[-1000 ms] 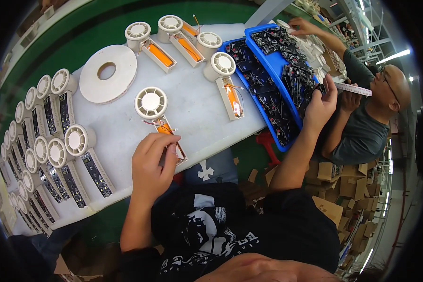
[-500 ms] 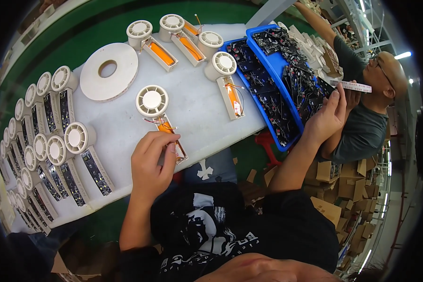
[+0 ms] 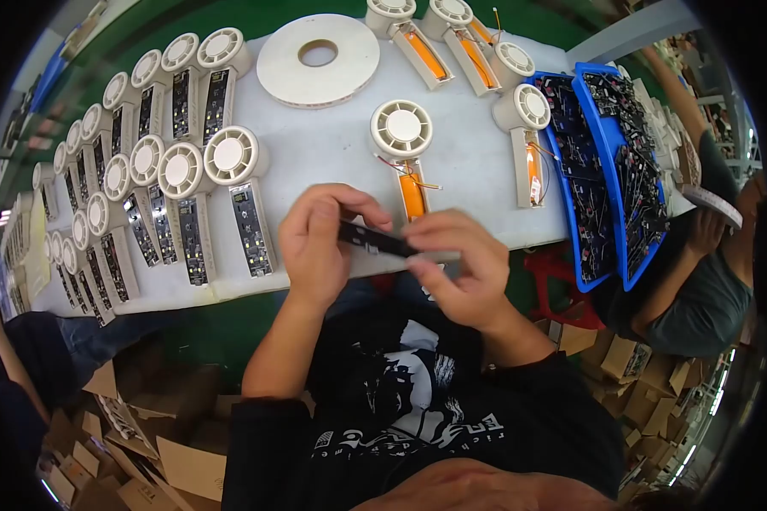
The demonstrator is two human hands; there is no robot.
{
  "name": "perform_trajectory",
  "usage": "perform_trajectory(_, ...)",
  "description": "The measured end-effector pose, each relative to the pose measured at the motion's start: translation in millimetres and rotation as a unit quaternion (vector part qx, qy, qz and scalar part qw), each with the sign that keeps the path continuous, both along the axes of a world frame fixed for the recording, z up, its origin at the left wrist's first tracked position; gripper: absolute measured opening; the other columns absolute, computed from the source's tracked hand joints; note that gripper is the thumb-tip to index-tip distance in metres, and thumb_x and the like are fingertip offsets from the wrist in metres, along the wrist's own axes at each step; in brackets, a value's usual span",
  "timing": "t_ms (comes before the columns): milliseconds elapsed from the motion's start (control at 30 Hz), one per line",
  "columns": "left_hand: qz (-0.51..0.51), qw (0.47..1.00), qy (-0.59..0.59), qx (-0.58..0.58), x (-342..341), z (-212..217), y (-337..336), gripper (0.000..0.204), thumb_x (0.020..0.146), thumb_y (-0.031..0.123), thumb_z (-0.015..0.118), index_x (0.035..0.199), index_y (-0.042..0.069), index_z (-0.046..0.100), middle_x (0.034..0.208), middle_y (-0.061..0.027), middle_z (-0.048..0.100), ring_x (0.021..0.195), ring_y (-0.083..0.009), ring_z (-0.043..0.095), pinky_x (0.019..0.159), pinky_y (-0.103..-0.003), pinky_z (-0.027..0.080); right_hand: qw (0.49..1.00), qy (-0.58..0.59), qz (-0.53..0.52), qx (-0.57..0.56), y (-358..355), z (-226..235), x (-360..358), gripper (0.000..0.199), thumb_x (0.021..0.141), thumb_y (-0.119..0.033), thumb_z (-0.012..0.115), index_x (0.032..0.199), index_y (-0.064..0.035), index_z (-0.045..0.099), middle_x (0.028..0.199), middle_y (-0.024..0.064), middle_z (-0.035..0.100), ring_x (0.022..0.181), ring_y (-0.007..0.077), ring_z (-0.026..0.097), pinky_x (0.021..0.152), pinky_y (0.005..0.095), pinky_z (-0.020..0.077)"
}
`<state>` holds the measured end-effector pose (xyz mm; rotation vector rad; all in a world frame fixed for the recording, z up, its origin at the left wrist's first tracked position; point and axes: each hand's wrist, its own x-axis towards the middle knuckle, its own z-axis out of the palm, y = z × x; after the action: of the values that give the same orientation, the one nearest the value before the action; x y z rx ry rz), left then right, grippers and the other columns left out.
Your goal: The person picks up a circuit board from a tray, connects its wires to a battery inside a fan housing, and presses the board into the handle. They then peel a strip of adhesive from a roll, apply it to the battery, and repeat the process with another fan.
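A narrow black circuit board [image 3: 371,238] is held between my two hands, over the table's near edge. My left hand [image 3: 315,247] grips one end, its fingers curled round it. The fingertips of my right hand [image 3: 466,266] pinch the other end, slightly blurred. Just beyond them lies a white handheld fan [image 3: 401,128] with a round grille head. Its open handle shows an orange battery [image 3: 412,196] and thin wires; my hands hide the lower part of that handle.
Rows of fans with boards in their handles [image 3: 247,223] stand at left. A large white tape roll [image 3: 268,64] lies at the back. More battery-fitted fans [image 3: 533,162] are at right, beside blue trays [image 3: 581,285] of boards. A co-worker [image 3: 699,298] is at far right.
My right hand has come back from near the blue trays to the middle. My left hand has left the fan's handle, and both hands now hold a board. The view has shifted left.
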<state>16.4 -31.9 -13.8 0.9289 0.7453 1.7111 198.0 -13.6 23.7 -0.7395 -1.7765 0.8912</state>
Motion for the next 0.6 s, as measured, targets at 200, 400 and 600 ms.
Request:
perform_trajectory(200, 0.026, 0.989, -0.133, -0.06, -9.1, 4.4, 7.3, 0.025, 0.11, 0.027, 0.045, 0.112, 0.004, 0.052, 0.075, -0.0057, 0.06, 0.067, -0.0211, 0.059, 0.071, -0.035, 0.051, 0.975, -0.151, -0.126, 0.099, 36.8, 13.6, -2.8, 0.031, 0.077, 0.002, 0.079, 0.107, -0.0004, 0.07, 0.098, 0.0114, 0.063, 0.084, 0.0221, 0.058, 0.074, 0.0324, 0.0475)
perform_trajectory(400, -0.023, 0.953, -0.282, -0.104, -15.1, -2.4, 14.1, 0.021, 0.102, 0.01, 0.043, 0.122, 0.006, 0.046, 0.086, -0.0052, 0.049, 0.074, -0.018, 0.047, 0.073, -0.032, 0.044, 0.921, -0.334, -0.091, 0.177, 46.8, 27.2, -36.4, 0.03, 0.074, -0.004, 0.082, 0.102, -0.006, 0.072, 0.093, 0.0062, 0.058, 0.087, 0.0258, 0.053, 0.072, 0.0354, 0.0459)
perform_trajectory(600, -0.02, 0.956, -0.262, -0.128, -6.8, 3.9, 13.4, 0.043, 0.091, -0.003, 0.04, 0.133, 0.006, 0.039, 0.099, -0.0078, 0.051, 0.087, -0.0164, 0.046, 0.081, -0.031, 0.043, 0.902, -0.358, -0.16, 0.179, 39.6, 15.4, -47.9, 0.023, 0.074, -0.005, 0.082, 0.094, -0.0065, 0.071, 0.091, 0.0058, 0.057, 0.086, 0.0272, 0.055, 0.071, 0.038, 0.0462)
